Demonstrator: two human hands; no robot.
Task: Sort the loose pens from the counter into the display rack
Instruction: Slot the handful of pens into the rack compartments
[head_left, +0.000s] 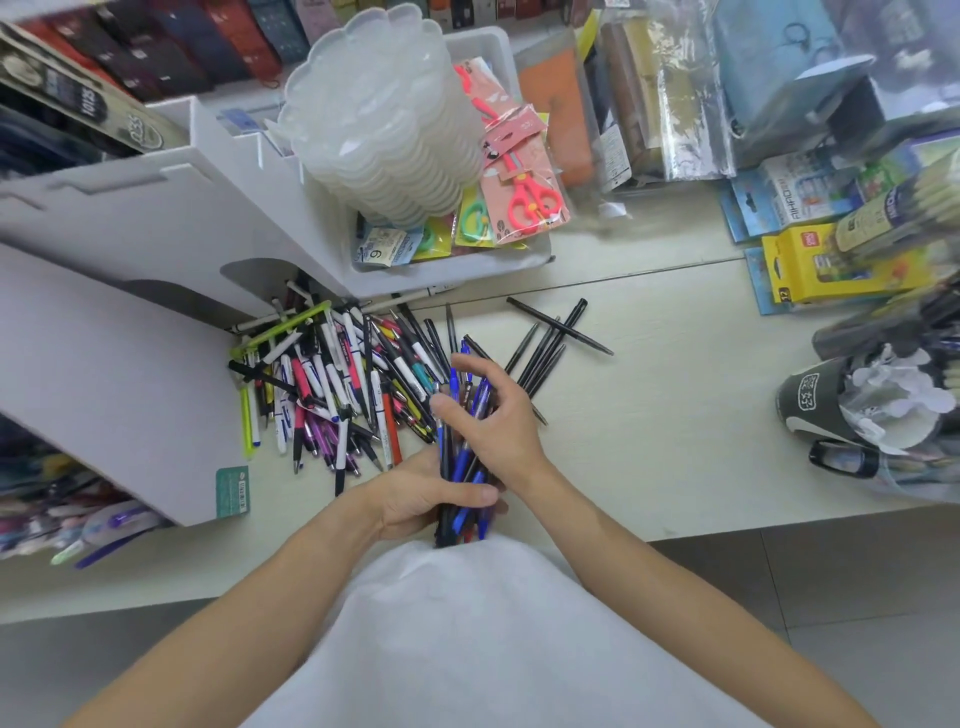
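Observation:
A heap of loose pens (332, 384) in many colours lies on the pale counter (675, 415), against the white display rack (119, 364) at the left. My left hand (415, 493) grips a bundle of blue and black pens (462, 478) near the counter's front edge. My right hand (493, 410) is above it, fingers curled round the upper ends of the same bundle. Several thin black pens (550, 343) lie apart to the right of the heap.
A grey tray (524, 260) behind the heap holds packaged scissors (530, 197) and a stack of clear plastic palettes (384, 124). Yellow pencil boxes (836, 265) and bagged stationery (883, 410) crowd the right side. Coloured pens lie on a lower shelf (78, 514) at the left.

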